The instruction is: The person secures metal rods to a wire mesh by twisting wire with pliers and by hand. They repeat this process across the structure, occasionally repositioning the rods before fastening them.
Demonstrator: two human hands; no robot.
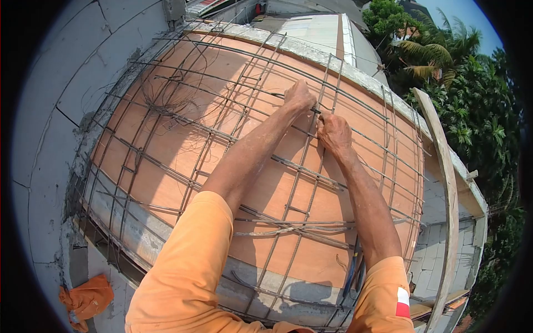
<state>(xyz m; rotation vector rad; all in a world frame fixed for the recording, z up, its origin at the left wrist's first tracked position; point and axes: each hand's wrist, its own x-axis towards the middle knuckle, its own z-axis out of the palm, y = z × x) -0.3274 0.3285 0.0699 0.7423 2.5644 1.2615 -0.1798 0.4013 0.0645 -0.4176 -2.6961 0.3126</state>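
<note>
Seemingly, left hand (300, 95) and right hand (333, 133) were clenched on the rebar (317, 113) crossing kept between them, left farther out.

We are on a building site, up at roof height. A grid of steel rebar (194, 125) lies over orange plywood formwork (316, 261), with raw grey block walls (50, 111) rising on the left. Far off, we look down on a neighbouring roof (311, 28), and treetops (472, 100) fill the right.
</note>
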